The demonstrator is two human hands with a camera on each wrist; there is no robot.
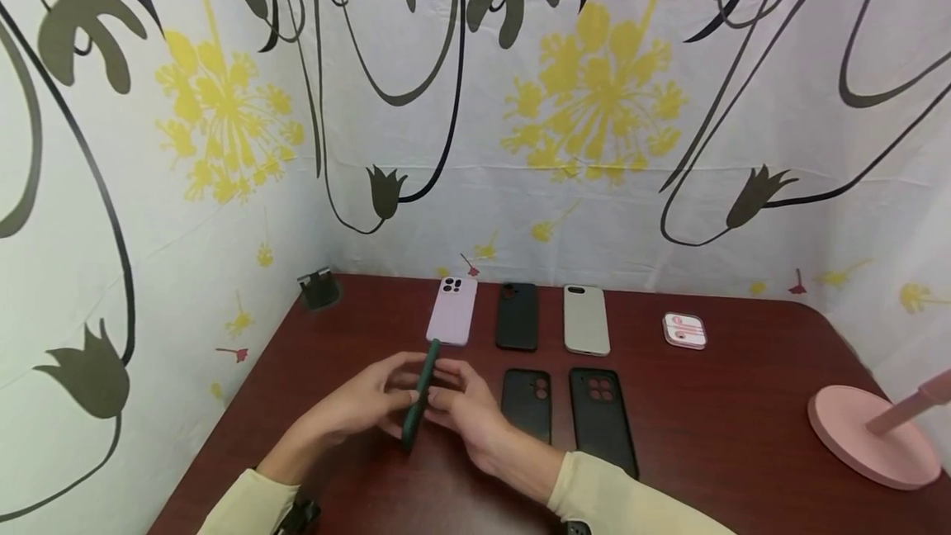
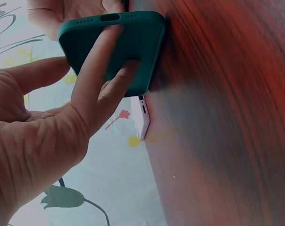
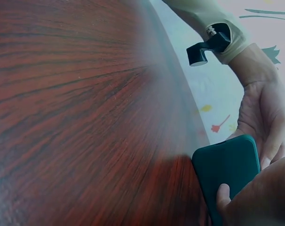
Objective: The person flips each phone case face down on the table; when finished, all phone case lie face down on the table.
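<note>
Reading from left to right across the table [image 1: 743, 386], a small dark clamp [image 1: 319, 291] stood at the far left corner. Nearer the person, the left hand [image 1: 361, 397] gripped a green phone case [image 1: 423, 388], its thumb at one edge and its fingers laid along one face, as the left wrist view showed. The case was upright and nearly edge-on to the head camera, between the two hands; whether its lower end met the table could not be told, nor whether a phone sat inside it. Just beyond its top end lay a lilac phone [image 1: 451, 312]. The right hand [image 1: 475, 419] held the case from the other side, thumb and fingers at its face and edge. Farther right came a dark cover [image 1: 517, 317] in the back row, with a black case [image 1: 527, 403] in front of it, then a pale cover [image 1: 586, 322] with a larger black case [image 1: 605, 428] before it. An earphone box [image 1: 684, 331] and a pink stand [image 1: 872, 436] closed the series. The step in hand appeared to be a two-handed handling or inspection of the green case. The next move, in all likelihood, called for a steady hold by one hand while the other shifted its fingers.
</note>
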